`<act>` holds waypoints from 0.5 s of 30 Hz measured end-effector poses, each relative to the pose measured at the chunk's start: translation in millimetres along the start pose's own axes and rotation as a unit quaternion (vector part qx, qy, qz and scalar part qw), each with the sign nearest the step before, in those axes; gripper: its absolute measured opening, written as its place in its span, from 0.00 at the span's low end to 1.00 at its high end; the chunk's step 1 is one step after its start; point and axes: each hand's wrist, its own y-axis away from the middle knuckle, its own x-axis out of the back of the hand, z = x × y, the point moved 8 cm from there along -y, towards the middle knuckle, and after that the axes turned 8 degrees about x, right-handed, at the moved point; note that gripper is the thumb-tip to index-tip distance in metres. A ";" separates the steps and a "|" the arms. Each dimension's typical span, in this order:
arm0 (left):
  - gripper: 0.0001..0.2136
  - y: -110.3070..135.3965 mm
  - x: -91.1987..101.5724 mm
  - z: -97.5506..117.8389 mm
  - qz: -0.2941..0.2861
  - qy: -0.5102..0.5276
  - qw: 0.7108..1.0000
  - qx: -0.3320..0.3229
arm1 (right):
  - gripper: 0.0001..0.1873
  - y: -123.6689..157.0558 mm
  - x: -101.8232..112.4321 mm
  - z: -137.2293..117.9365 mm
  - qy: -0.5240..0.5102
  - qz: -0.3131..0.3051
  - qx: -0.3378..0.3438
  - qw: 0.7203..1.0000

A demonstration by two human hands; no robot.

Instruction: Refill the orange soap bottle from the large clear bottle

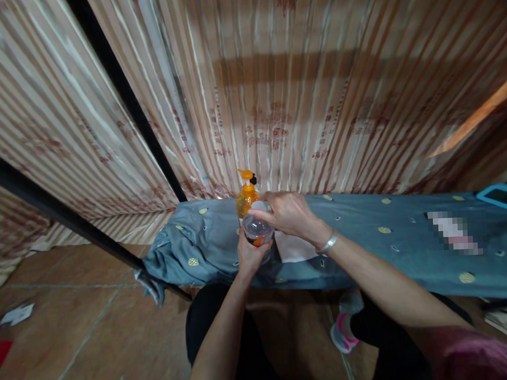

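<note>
A clear plastic cup [257, 228] with a rounded, see-through top is held in my left hand [251, 254], whose fingers wrap round its lower part. Something orange shows low on the cup, near my left fingers. My right hand [292, 213] reaches over from the right, closed, with its thumb at the cup's upper rim. A small pale piece shows by that thumb, too unclear to name. Just behind the cup stands an orange pump bottle [248, 198], upright and partly hidden. A black pump top [253, 179] peeks out behind it.
Blue patterned cloth [355, 219] covers the long bench. On it lie a white sheet [296, 248], a blurred-out item [455, 233] and a blue-framed tablet-like object [501, 197]. Black poles [123, 95] stand at left, before a striped curtain [273, 71].
</note>
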 end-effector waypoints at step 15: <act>0.38 -0.9 1.8 -2.4 -0.016 0.028 0.999 -0.002 | 0.15 -23.9 -13.9 -20.1 0.030 -0.159 0.165 0.973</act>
